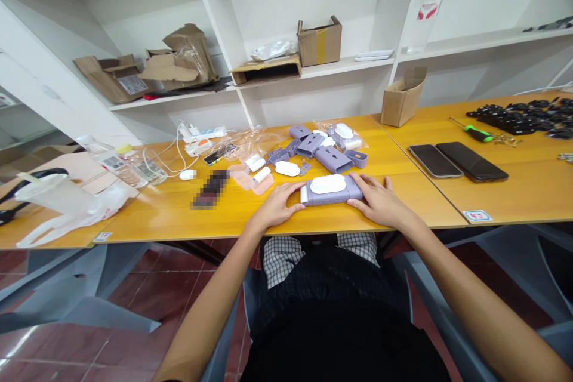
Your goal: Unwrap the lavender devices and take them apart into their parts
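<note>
Both my hands hold a lilac plastic case (331,196) with a white oval top piece (328,184) and a white end cap, close to the table's front edge. My left hand (277,206) grips its left end, and my right hand (380,202) presses on its right end. Behind them lie loose lilac plastic parts (313,146), white oval pieces (287,168) and pink translucent pieces (251,180). A pixelated dark flat object (210,189) lies to the left of my left hand.
The yellow wooden table (179,209) also holds several plastic bags, two smartphones (456,162), a green-handled screwdriver (477,133), a heap of black parts (514,118) and a cardboard box (403,97). White shelves with cardboard stand behind it.
</note>
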### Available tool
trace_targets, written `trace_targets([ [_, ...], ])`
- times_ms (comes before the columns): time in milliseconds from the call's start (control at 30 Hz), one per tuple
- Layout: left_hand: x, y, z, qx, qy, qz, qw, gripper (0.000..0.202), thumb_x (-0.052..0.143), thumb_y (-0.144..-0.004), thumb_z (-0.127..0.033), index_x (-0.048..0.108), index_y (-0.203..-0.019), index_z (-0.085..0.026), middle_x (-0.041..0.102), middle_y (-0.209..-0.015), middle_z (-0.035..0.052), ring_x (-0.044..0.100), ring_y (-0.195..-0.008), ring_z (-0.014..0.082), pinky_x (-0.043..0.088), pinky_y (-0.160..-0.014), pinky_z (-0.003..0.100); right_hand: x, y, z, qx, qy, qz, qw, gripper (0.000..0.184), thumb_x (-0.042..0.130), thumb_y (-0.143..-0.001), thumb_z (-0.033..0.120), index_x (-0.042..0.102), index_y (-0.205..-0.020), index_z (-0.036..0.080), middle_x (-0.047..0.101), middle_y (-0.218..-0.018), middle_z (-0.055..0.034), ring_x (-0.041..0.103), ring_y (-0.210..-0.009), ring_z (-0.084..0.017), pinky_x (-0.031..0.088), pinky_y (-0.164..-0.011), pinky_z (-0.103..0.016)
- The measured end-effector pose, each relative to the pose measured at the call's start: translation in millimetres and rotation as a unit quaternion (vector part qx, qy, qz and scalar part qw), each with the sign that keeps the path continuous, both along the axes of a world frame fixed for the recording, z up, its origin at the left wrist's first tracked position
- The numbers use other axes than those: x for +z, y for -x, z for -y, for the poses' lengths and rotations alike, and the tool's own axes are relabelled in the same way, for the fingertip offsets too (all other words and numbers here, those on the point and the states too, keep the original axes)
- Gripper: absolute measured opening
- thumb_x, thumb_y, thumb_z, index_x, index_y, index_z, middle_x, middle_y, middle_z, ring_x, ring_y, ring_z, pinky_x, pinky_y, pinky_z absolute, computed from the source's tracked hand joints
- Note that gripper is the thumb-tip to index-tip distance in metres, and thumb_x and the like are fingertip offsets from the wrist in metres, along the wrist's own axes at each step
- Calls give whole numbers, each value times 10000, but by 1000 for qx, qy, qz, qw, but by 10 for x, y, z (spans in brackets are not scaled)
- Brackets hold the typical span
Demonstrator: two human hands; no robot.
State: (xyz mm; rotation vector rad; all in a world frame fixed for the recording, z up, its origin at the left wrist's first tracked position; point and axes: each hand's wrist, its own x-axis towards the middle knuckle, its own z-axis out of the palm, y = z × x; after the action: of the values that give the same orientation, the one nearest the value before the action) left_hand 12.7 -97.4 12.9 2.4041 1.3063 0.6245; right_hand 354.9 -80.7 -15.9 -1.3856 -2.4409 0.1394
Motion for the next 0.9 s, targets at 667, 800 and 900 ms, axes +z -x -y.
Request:
trace_targets([
  [667, 58, -3, 50, -15, 30, 66, 997, 681, 837, -801, -298, 616, -1444, -275, 679, -1431, 79, 665, -1275, 300, 524, -1153, 496, 21, -23, 15, -1, 3, -9, 1000, 726, 364, -1077, 582, 257, -1706, 236, 588, -1583, -203, 450, -1533, -421, 278, -1191, -727],
  [800, 55, 26, 46, -17, 38, 69, 997, 667, 833, -798, -294, 628, -1433, -289, 669, -1457, 72, 646, -1320, 310, 501, -1182, 513, 56, -20, 37, 1, -10, -27, 1000, 724, 442, -1043, 588, 321, -1672, 251, 573, -1597, -196, 476, -1503, -447, 293, -1181, -732],
  [900, 36, 52, 30, -20, 49, 71, 996, 679, 837, -799, -297, 617, -1441, -295, 675, -1449, 72, 656, -1303, 309, 500, -1182, 528, 80, -29, 50, 9, -5, -56, 998, 763, 592, -955, 633, 403, -1597, 266, 581, -1584, -185, 555, -1422, -458, 325, -1171, -707],
])
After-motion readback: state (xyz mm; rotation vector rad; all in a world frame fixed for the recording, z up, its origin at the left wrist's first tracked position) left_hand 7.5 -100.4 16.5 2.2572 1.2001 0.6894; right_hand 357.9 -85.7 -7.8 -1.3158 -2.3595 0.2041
